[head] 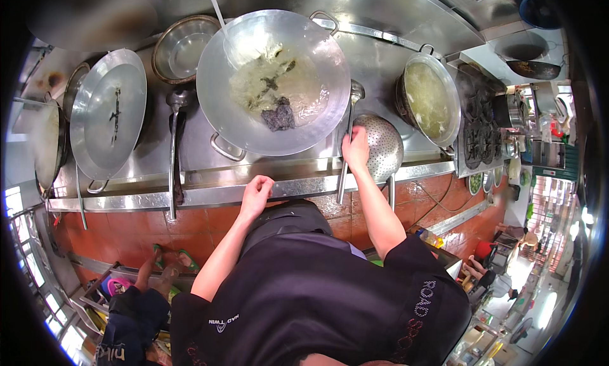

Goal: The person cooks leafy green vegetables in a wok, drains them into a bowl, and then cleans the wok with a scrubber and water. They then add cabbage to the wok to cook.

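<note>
A large metal wok [328, 104] stands before me, holding liquid and a dark, crumpled wire scrubber or clump [278, 116]; its exact kind I cannot tell. Water runs into it from a thin spout [215, 4]. My right hand [357, 149] is at the handle of a metal ladle [357, 91], beside a perforated metal strainer [383, 142]; whether its fingers close on the handle is unclear. Over the steel counter's front rail [304, 184], my left hand [258, 190] is loosely curled with nothing visible in it.
Left of the wok are a metal basin [183, 52], another ladle [173, 142] and a second wok [90, 104]. A pan of yellowish liquid [430, 99] stands at right, near a blackened stove grate [476, 114]. Another person [128, 313] is behind at lower left.
</note>
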A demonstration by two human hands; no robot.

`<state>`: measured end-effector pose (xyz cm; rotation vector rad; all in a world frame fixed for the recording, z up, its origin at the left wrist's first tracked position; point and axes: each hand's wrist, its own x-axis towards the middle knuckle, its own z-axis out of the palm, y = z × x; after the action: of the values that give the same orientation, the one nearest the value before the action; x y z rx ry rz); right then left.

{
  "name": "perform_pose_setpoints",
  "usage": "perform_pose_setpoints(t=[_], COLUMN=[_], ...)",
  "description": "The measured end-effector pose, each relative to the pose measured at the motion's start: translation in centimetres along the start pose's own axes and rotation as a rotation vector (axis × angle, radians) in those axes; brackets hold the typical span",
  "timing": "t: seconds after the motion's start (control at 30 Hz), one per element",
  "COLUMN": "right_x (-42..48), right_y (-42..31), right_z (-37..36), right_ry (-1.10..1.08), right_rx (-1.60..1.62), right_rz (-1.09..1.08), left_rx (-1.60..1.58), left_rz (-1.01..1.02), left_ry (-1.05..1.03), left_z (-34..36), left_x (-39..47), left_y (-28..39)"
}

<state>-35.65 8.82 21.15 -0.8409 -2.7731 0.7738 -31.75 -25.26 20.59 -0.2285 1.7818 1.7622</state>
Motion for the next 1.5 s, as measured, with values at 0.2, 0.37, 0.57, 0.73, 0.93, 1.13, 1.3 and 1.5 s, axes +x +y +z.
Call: perform_pose_setpoints(t=[0.2, 0.37, 0.57, 0.73, 0.93, 1.13, 1.3, 1.5], right_x=[-5.6, -7.6, -7.5, -5.4, -2.6, 6.0, 6.2, 6.2], right_y=[4.5, 1.8, -7.3, -13.8, -14.7, -13.9, -15.0, -10.6], right_z=[4.1, 1.6, -3.4, 2.0, 11.2, 15.6, 15.2, 11.9], right_ry=[-0.022, 0.161, -0.121, -0.460, -0.552, -0.134, -0.498, -0.650], right_rx=[0.008, 0.276, 1.000, 1.386, 0.768, -0.027, -0.267, 0.382], right_rz=[0.235, 0.267, 0.444, 0.599, 0.152, -0.462, -0.362, 0.041], left_rx=[0.087, 0.125, -0.009, -0.075, -0.349, -0.394, -0.476, -0.502], left_rz=[0.009, 0.067, 0.025, -0.162, -0.136, -0.210, -0.269, -0.321], left_ry=[-0.124, -0.245, -0.386, -0.354, -0.114, 0.044, 0.040, -0.052], left_z=[0.8, 1.7, 2.9, 3.8, 1.7, 1.1, 1.2, 1.8], left_x=[-0.1, -0.8, -2.2, -1.9, 0.8, 0.3, -0.2, 0.8], left_y=[3.6, 6.6, 9.8, 10.9, 8.5, 9.9, 10.2, 9.7])
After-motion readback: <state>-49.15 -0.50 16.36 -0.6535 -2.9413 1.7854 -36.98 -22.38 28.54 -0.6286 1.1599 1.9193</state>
